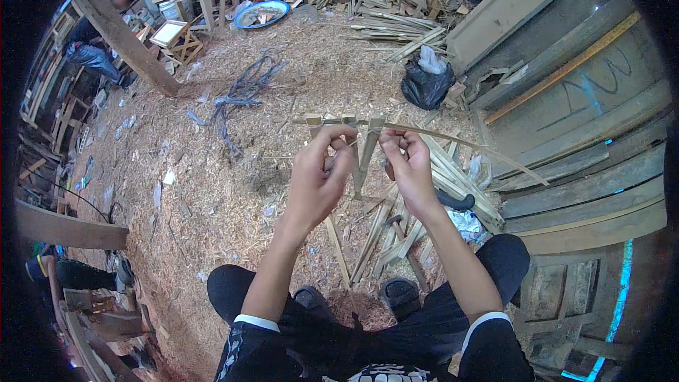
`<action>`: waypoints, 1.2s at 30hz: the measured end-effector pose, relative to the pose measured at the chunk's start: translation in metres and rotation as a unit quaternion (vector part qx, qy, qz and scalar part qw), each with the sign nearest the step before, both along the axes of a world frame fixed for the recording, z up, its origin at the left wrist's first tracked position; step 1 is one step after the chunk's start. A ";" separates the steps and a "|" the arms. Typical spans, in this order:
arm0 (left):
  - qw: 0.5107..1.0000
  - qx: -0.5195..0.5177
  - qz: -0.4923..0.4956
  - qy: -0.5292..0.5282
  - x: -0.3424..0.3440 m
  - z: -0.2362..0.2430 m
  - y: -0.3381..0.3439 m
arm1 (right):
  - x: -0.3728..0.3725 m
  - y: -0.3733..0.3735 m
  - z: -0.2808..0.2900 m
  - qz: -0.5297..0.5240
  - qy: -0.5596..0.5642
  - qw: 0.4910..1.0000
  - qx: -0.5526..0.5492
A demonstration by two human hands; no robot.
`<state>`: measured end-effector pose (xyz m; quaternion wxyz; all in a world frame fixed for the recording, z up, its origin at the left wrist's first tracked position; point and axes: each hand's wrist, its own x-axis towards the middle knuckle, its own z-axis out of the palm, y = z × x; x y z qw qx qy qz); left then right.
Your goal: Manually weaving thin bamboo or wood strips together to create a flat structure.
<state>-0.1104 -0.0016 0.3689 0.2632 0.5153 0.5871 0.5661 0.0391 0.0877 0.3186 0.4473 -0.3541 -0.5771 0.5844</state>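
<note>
slanting rightward: long wooden strip [467,142]

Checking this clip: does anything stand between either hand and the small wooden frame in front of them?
Nothing visible does: the left hand and right hand are right at the wooden frame. Exact fingertip contact is hard to tell.

No complete word or number is legible. Markings are located as follows. Wooden wall panel [559,110]: a dark zigzag line [614,69], resembling handwriting, runs toward the panel's right end, between its upper and lower edges; its meaning cannot be determined. Dark shirt [297,364]: a white block-shaped print [385,373] on the front, cut off by the lower border of the view; smaller pale marks [230,354] on the left sleeve, too indistinct to read.
</note>
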 end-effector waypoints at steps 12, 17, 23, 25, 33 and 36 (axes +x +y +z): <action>0.921 0.130 0.131 0.343 -0.009 -0.011 0.004 | -0.008 -0.012 0.000 0.010 0.008 0.999 0.050; 0.907 0.161 0.141 0.362 -0.010 -0.014 0.005 | -0.005 -0.010 0.004 0.019 0.008 0.999 0.039; 0.830 0.133 0.245 0.483 0.005 0.017 -0.010 | -0.006 -0.005 0.029 0.052 0.006 0.996 0.073; 0.789 0.127 0.316 0.512 0.007 0.023 -0.011 | -0.009 -0.001 0.033 0.058 0.020 0.995 0.080; 0.867 0.216 0.168 0.417 -0.016 0.051 -0.014 | -0.013 0.024 0.049 0.200 0.060 0.974 0.088; 0.925 0.145 0.078 0.342 -0.018 0.061 -0.025 | 0.004 0.032 0.047 0.273 0.051 0.955 0.108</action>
